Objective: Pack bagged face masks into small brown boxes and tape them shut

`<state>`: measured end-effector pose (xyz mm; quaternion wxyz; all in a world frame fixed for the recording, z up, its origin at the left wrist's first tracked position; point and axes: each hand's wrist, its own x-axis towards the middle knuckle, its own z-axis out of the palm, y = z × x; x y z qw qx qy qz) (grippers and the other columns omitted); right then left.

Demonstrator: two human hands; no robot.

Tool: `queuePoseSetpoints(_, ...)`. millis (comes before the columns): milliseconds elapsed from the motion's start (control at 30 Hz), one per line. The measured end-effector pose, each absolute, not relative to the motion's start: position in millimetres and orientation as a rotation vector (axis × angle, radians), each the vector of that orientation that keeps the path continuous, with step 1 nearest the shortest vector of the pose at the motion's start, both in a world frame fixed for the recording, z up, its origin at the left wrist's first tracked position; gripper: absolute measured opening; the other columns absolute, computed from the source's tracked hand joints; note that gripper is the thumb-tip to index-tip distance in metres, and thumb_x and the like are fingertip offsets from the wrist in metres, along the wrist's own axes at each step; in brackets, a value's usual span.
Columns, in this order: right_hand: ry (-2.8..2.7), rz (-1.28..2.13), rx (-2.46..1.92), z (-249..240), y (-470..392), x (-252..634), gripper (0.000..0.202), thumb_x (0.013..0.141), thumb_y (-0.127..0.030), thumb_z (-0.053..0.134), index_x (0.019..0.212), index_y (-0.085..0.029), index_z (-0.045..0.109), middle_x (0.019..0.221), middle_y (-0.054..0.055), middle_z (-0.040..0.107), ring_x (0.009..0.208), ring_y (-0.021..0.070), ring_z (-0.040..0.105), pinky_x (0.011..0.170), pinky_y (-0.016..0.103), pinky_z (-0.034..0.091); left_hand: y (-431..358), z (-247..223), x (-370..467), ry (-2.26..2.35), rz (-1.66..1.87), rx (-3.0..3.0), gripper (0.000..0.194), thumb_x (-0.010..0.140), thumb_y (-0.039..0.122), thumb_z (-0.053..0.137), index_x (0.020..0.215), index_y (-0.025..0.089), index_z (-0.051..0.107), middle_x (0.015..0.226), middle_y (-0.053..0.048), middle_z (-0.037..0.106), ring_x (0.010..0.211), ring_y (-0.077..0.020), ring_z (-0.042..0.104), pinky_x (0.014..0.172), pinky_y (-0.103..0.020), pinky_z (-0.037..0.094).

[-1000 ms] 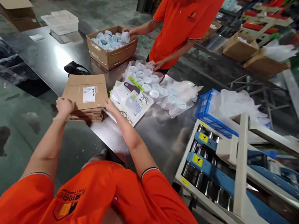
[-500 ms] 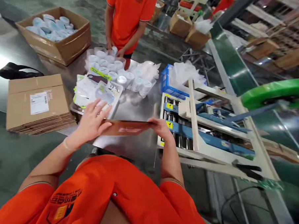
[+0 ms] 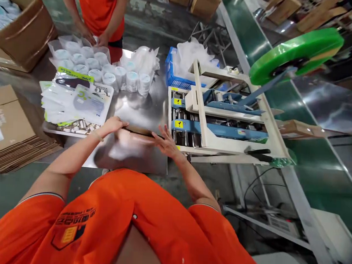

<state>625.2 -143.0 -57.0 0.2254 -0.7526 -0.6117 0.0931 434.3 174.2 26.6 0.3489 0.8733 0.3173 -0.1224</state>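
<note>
A thin brown cardboard box [image 3: 138, 136] is seen almost edge-on over the steel table, between my two hands. My left hand [image 3: 114, 124] is closed on its left end, the fingers partly hidden behind the cardboard. At the right end, my right hand [image 3: 166, 143] has its fingers spread, with the fingertips touching or very close to the box. Left of my left hand sits a white tray [image 3: 109, 100] with clear plastic packets [image 3: 85, 101] piled on it.
Folded cardboard boxes [image 3: 10, 117] are stacked at the left. Bagged white rolls [image 3: 80, 59] stand near a co-worker [image 3: 101, 12]. A roller tape machine [image 3: 217, 122] with a green tape roll [image 3: 296, 55] borders the table's right side, beside a blue crate [image 3: 172, 71].
My view has swung right. The cardboard box has tilted from showing its labelled face to nearly edge-on. My right hand has gone from gripping to spread fingers; my left hand now grips the end.
</note>
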Motion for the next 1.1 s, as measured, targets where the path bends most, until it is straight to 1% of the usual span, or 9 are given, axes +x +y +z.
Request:
queuePoseSetpoints(67,-1.772,0.310,-2.058,-55.1,-146.9,609.6,0.055,0.107,-0.034,0.070,0.161,-0.031,0.069,0.184,0.010,0.043,0.180,0.0374,0.012,0.142,0.072,0.016,164.7,33.2,465.4,0.804,-0.349,2.325,0.046,0.108,0.049,0.063,0.107,0.012,0.089,0.100,-0.016,0.084,0.102,-0.0319,0.079,0.094,-0.038,0.059)
queuePoseSetpoints(167,-1.760,0.661,-1.893,-53.1,-137.0,599.9,0.054,0.106,-0.043,0.072,0.157,-0.026,0.072,0.170,0.014,0.062,0.175,0.0375,0.033,0.143,0.070,0.015,131.5,37.5,510.9,0.530,-0.341,2.524,0.053,0.114,0.051,0.052,0.110,0.012,0.089,0.107,-0.017,0.084,0.106,-0.0305,0.079,0.098,-0.037,0.056)
queuePoseSetpoints(333,-0.974,1.133,-1.570,-54.0,-103.9,618.6,0.058,0.107,-0.071,0.057,0.125,-0.023,0.084,0.138,0.012,0.082,0.133,0.0307,0.077,0.125,0.051,0.054,107.2,39.4,535.3,0.270,-0.191,2.743,0.049,0.113,0.045,0.055,0.143,0.014,0.078,0.141,-0.023,0.077,0.138,-0.0404,0.068,0.118,-0.052,0.050)
queuePoseSetpoints(433,-0.670,1.057,-1.466,-58.6,-97.1,621.1,0.059,0.088,-0.078,0.080,0.110,-0.023,0.083,0.120,0.009,0.085,0.113,0.0274,0.082,0.109,0.044,0.064,119.6,38.4,511.4,0.552,-0.026,2.828,0.063,0.106,0.044,0.068,0.158,0.007,0.064,0.153,-0.031,0.066,0.146,-0.0485,0.060,0.119,-0.061,0.048)
queuePoseSetpoints(633,-0.641,1.035,-1.422,-62.0,-101.0,611.5,0.057,0.082,-0.077,0.086,0.101,-0.023,0.082,0.106,0.007,0.085,0.103,0.0247,0.080,0.103,0.041,0.065,102.8,16.7,465.6,0.292,-0.324,2.833,0.049,0.113,0.051,0.057,0.123,0.011,0.083,0.130,-0.023,0.078,0.118,-0.0359,0.077,0.104,-0.042,0.056)
queuePoseSetpoints(800,-0.960,1.079,-1.612,-31.9,-91.8,634.3,0.055,0.088,-0.071,0.082,0.112,-0.021,0.084,0.110,0.008,0.085,0.109,0.0288,0.079,0.102,0.042,0.064,91.4,-3.2,484.4,0.118,-0.279,2.910,0.049,0.116,0.047,0.051,0.113,0.012,0.085,0.124,-0.025,0.079,0.127,-0.0402,0.071,0.114,-0.053,0.049)
queuePoseSetpoints(900,-1.164,0.672,-1.974,-5.7,-81.0,647.6,0.056,0.096,-0.060,0.079,0.136,-0.021,0.082,0.132,0.014,0.082,0.130,0.0352,0.073,0.116,0.047,0.058,92.5,-16.2,491.4,0.315,-0.032,2.905,0.042,0.110,0.046,0.064,0.127,0.011,0.080,0.137,-0.029,0.073,0.138,-0.0457,0.062,0.119,-0.064,0.043)
queuePoseSetpoints(967,-1.205,0.450,-2.268,2.1,-74.2,639.9,0.081,0.094,-0.060,0.083,0.161,-0.019,0.066,0.156,0.020,0.070,0.150,0.0429,0.060,0.127,0.056,0.047,91.6,-26.2,489.0,0.503,0.138,2.839,0.050,0.104,0.052,0.074,0.132,0.011,0.076,0.147,-0.031,0.066,0.144,-0.0481,0.056,0.125,-0.070,0.036)
queuePoseSetpoints(1100,-1.364,0.673,-2.682,-14.8,-71.1,587.0,0.149,0.069,-0.070,0.102,0.186,-0.019,0.025,0.187,0.030,0.025,0.169,0.0600,0.027,0.132,0.074,0.029,87.6,-40.2,482.2,0.754,0.303,2.626,0.074,0.092,0.065,0.086,0.139,0.011,0.068,0.154,-0.030,0.059,0.153,-0.0513,0.046,0.132,-0.074,0.025)
